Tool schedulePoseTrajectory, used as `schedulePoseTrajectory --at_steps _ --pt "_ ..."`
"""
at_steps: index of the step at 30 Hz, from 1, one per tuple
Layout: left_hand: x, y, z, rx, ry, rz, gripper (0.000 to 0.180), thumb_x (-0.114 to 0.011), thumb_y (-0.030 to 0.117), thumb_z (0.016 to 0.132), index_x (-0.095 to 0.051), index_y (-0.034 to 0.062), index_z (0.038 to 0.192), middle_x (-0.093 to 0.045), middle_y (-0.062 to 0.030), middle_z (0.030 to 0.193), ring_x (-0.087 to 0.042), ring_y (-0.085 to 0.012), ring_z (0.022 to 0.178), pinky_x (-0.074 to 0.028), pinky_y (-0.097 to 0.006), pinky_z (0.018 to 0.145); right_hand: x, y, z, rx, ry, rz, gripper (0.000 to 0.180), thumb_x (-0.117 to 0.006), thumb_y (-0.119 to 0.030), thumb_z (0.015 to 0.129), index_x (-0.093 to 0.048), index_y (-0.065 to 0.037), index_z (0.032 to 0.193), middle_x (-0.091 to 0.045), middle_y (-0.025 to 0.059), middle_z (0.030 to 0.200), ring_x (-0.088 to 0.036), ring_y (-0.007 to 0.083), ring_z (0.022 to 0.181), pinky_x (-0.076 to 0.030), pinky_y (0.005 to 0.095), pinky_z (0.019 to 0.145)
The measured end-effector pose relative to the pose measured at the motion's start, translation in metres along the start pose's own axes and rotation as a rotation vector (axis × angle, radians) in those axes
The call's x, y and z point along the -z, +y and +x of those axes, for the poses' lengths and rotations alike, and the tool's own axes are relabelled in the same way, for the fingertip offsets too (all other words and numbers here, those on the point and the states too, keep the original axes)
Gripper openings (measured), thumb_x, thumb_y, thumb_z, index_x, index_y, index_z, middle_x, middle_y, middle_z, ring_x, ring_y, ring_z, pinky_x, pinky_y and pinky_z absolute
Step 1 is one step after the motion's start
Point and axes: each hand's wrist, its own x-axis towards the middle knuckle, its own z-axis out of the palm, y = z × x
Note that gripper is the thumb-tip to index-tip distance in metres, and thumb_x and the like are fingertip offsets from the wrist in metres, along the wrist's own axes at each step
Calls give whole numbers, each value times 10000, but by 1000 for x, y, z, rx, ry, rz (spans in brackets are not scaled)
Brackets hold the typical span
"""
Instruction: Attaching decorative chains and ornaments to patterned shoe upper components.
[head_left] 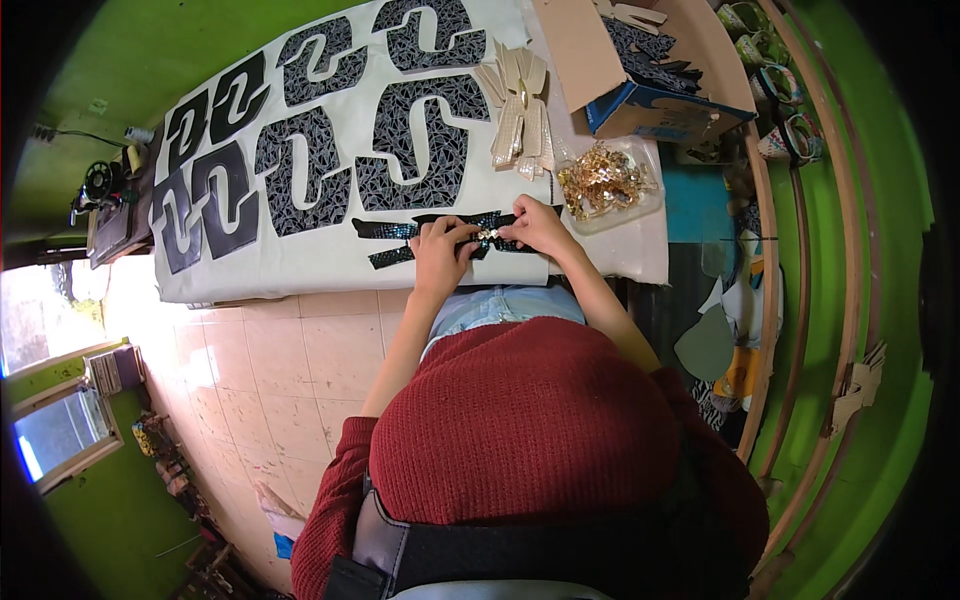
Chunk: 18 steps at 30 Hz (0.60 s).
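A black, shiny, scale-textured bow-shaped strap piece [385,230] lies flat at the table's near edge, its split ends spreading left and right. Across its middle sits a small gold-coloured ornament [488,234]. My left hand [443,252] is closed over the strap piece just left of the ornament, fingertips pressed on it. From the other side, my right hand [542,228] pinches at the ornament's right end with thumb and finger. The fingers partly cover both pieces. Right of my right hand stands a clear plastic tub [645,215] filled with gold ornaments [600,180].
Several black patterned S-shaped cutouts [415,150] cover the white-topped table [290,275]. Beige strap pieces [522,110] lie stacked behind my hands. At the far right is an open cardboard box [690,75] holding black pieces. A sewing machine [105,190] stands at the far left.
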Motion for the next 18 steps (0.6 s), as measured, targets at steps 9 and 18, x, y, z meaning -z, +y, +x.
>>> schedulePoseTrajectory --at_steps 9,18 --pt "-12 -6 1 30 75 21 192 -735 204 704 -690 170 887 -577 28 920 -514 -212 902 -333 -373 770 -1 -14 -8 -67 43 -30 377 -772 -80 704 -424 -14 834 -626 116 653 -619 130 548 -449 261 434" --pt "-11 -7 5 107 40 -16 168 -759 236 682 -702 164 822 -596 43 889 -517 -203 899 -323 -381 764 0 -43 -16 -4 170 -625 470 -810 -325 573 -558 -36 846 -640 158 755 -634 320 746 -492 389 672"
